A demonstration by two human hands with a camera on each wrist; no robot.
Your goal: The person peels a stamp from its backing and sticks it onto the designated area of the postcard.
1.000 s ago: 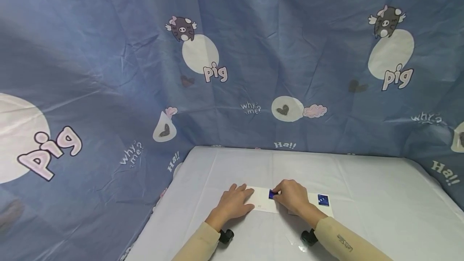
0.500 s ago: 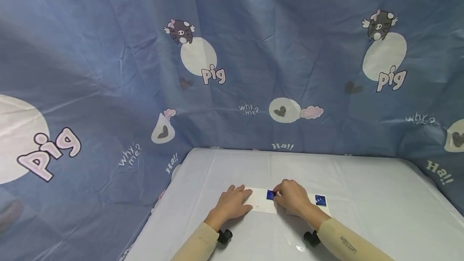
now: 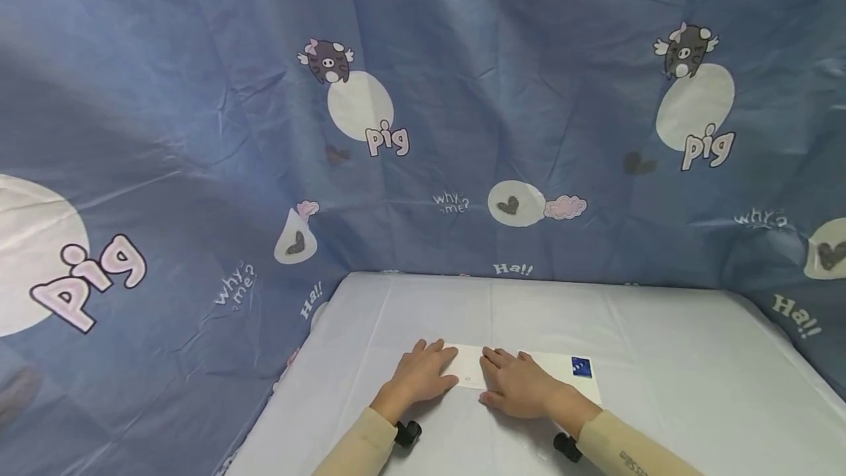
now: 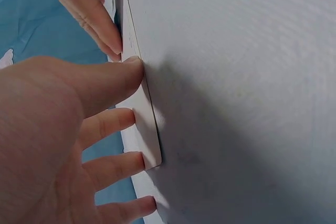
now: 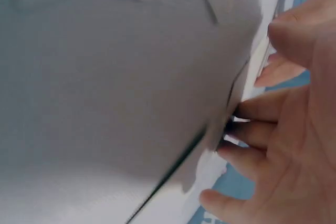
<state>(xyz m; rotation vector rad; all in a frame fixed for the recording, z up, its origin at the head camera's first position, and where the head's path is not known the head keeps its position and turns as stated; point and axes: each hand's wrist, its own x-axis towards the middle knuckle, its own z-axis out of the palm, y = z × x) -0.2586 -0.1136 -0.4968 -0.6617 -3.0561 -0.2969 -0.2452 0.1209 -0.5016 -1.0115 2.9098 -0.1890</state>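
A white card [image 3: 470,367], like a postcard or envelope, lies flat on the white table between the hands. My left hand [image 3: 421,374] rests on its left end with fingers spread; in the left wrist view the thumb and fingertips lie along the card [image 4: 149,137]. My right hand [image 3: 518,386] lays outstretched fingers over the card's right end, covering the spot of the small blue stamp-like piece. In the right wrist view those fingertips press at a dark patch [image 5: 229,125]. Partly under the right hand lies a second white card [image 3: 588,388], with a blue picture square [image 3: 581,367] in its upper right corner.
White cloth covers the table [image 3: 423,300]. A blue curtain [image 3: 410,226] printed with pigs and words hangs behind and along the left. Small black wrist cameras sit under both forearms, close above the tabletop.
My right hand has gone from pinching at the blue piece to lying with fingers extended over it, hiding it. The left hand stays on the card. The head view has shifted slightly.
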